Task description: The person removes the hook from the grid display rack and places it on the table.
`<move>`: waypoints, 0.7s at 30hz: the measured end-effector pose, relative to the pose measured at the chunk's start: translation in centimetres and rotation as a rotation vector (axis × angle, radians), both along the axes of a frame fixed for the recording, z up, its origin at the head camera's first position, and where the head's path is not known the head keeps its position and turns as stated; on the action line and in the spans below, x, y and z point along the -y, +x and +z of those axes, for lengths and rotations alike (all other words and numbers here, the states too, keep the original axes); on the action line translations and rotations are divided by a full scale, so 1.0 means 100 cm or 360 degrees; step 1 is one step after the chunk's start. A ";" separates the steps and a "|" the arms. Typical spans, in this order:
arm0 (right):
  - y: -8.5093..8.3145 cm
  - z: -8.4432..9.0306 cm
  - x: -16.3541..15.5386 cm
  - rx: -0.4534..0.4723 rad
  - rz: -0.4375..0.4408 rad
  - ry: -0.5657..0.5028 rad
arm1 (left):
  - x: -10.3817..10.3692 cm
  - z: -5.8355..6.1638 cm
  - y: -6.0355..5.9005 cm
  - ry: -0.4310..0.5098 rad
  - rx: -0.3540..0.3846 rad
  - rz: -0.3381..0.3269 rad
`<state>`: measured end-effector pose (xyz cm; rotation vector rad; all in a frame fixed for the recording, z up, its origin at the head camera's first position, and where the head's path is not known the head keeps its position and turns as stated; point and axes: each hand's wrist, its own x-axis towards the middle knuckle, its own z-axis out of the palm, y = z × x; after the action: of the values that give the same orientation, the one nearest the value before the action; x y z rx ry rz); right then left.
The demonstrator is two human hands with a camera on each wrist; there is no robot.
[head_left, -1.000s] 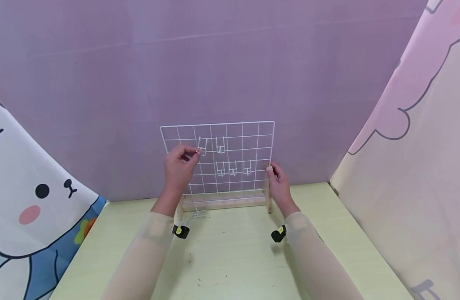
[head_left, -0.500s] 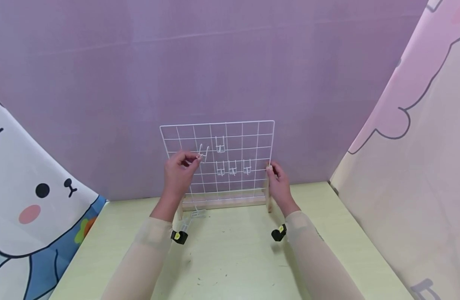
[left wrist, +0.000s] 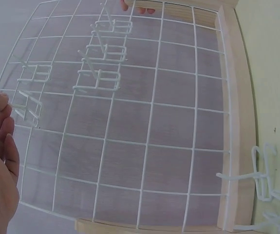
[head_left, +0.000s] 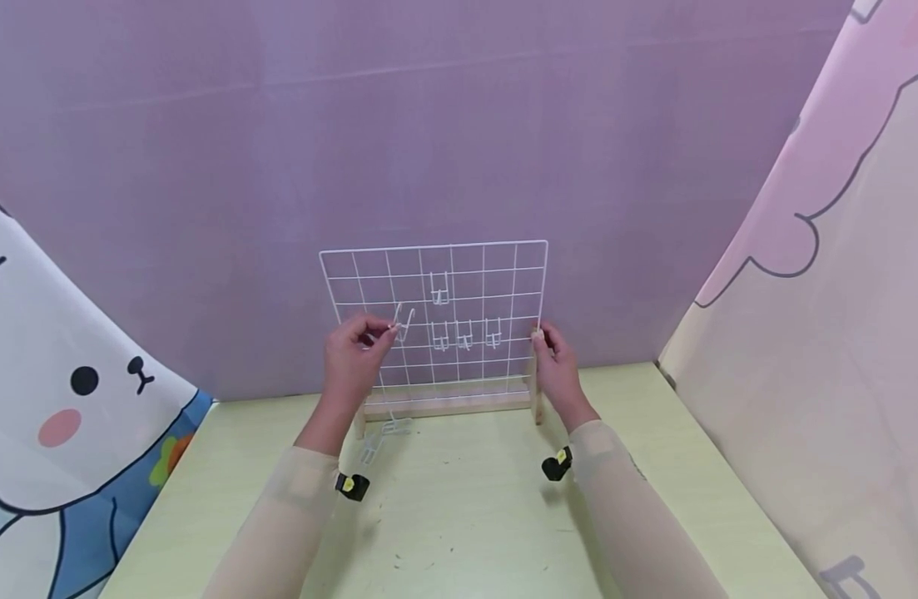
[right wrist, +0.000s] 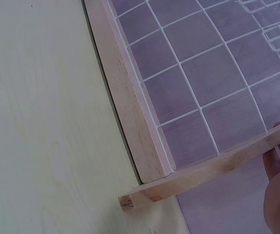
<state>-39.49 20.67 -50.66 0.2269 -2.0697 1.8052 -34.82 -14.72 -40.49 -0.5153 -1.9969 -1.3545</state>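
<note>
A white wire grid panel (head_left: 466,245) stands upright in a wooden stand (head_left: 451,406). My left hand (head_left: 349,358) pinches a white wire hook (left wrist: 28,108) between thumb and fingertips, in front of the grid's left part. The hook's two prongs point up; whether it touches the wires I cannot tell. One hook (head_left: 439,296) hangs higher on the grid, and three hooks (head_left: 464,340) hang in a row below it. At the right edge, my right hand (head_left: 558,376) grips the stand's wooden side post (right wrist: 213,168); its fingers are partly hidden behind the post.
Loose wire hooks (head_left: 396,427) lie on the pale table (head_left: 459,507) by the stand's left foot. A purple backdrop (head_left: 459,125) rises behind the grid. Printed cloths flank the table on the left and right. Small dark specks dot the tabletop.
My left hand has moved down and slightly left along the grid with the pinched hook, from the level of the upper hook toward the lower row. My right hand stays in place.
</note>
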 end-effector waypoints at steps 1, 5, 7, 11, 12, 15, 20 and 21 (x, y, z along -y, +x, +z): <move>0.000 0.000 0.000 -0.0005 0.0002 0.0004 | 0.001 -0.001 0.001 -0.0001 0.0007 -0.0002; 0.000 0.000 0.000 -0.0029 0.0003 0.0015 | 0.004 -0.007 0.002 -0.0009 0.0036 -0.0009; 0.000 0.000 0.000 -0.0034 -0.0002 0.0022 | 0.005 -0.010 0.003 -0.0022 0.0062 -0.0008; 0.000 0.001 0.001 -0.0036 -0.0017 0.0029 | 0.009 -0.016 0.006 -0.0061 0.0129 -0.0005; 0.000 0.001 0.001 -0.0034 -0.0017 0.0027 | 0.010 -0.018 0.007 -0.0072 0.0149 -0.0003; 0.001 0.002 0.001 -0.0025 -0.0007 0.0018 | 0.012 -0.023 0.009 -0.0089 0.0194 -0.0011; 0.001 0.003 0.001 -0.0006 0.0017 0.0008 | 0.014 -0.030 0.012 -0.0124 0.0271 -0.0012; 0.001 0.003 0.001 -0.0003 0.0022 0.0002 | 0.015 -0.032 0.012 -0.0131 0.0287 -0.0017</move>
<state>-39.39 20.61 -50.36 0.2434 -2.0726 1.8111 -33.60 -16.20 -43.66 -0.4551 -2.2062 -1.3716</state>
